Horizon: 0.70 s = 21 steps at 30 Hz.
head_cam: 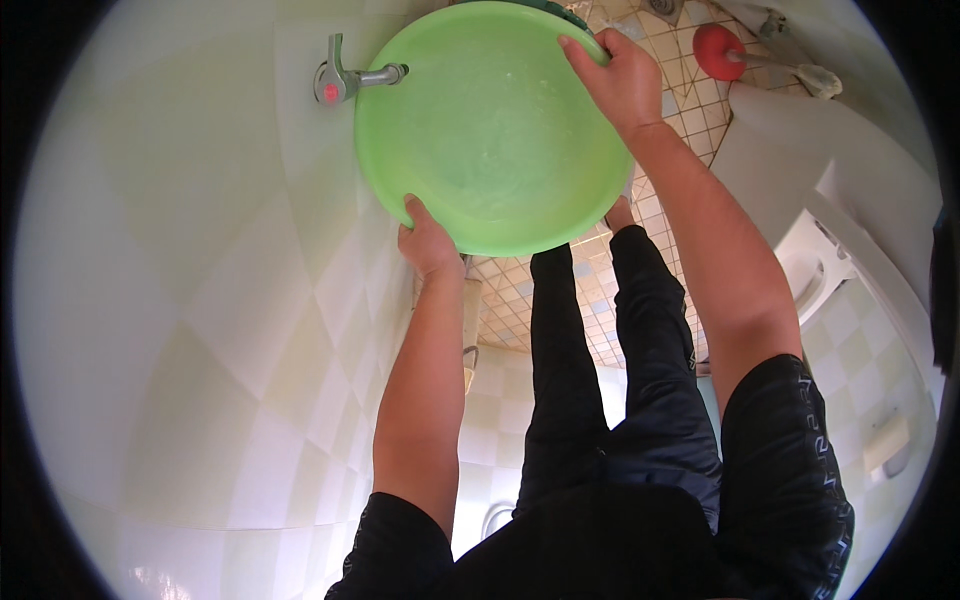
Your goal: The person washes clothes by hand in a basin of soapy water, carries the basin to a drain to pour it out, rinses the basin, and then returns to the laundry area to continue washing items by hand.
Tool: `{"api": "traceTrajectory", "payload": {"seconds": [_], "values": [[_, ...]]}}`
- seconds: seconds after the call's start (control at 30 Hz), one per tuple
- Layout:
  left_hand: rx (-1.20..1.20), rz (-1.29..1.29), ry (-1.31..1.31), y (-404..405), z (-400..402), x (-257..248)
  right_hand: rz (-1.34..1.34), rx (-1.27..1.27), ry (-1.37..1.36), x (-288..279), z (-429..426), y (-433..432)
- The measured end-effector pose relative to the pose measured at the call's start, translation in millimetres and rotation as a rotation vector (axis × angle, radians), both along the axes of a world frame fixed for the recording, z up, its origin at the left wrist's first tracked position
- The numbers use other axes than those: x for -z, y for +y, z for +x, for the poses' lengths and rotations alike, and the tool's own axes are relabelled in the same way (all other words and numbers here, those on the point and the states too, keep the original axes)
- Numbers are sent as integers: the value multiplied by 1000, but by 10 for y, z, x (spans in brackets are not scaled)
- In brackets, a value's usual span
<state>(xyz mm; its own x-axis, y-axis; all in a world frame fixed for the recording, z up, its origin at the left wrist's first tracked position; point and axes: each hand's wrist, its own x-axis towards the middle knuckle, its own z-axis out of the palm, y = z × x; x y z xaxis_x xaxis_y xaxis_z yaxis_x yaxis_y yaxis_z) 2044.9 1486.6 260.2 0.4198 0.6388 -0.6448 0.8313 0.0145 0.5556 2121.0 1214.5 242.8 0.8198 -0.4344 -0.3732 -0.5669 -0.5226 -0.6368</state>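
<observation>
A large round green plastic basin (495, 142) is held up in front of me, over the tiled floor. Its inside looks wet, with whitish streaks across the bottom; how much water it holds I cannot tell. My left hand (431, 241) grips the near left rim, thumb on top and fingers hidden underneath. On the far right rim, my right hand (622, 79) has its thumb inside the edge and its fingers around the outside. The spout of a chrome wall tap (352, 79) reaches over the basin's left edge. No stream shows at its mouth.
Tan mosaic tiles (690, 94) cover the floor, with a drain (663, 7) at the far side. A red rubber plunger (721, 52) stands at the right, near a white toilet (817, 255). Along my left runs a checkered tile wall (247, 337). Something dark green (551, 7) shows behind the basin.
</observation>
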Motion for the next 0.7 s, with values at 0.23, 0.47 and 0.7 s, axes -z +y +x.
{"api": "traceTrajectory", "payload": {"seconds": [0.23, 0.47, 0.7], "values": [[-49, -59, -8, 156, -529, 52, -134, -212, -53, 109, 57, 149], [-17, -321, 209, 296, -506, 69, -60, -178, -2, -90, 188, 193], [-38, -502, 235, 455, -528, 179, 19, -169, 2, -144, 242, 212]]}}
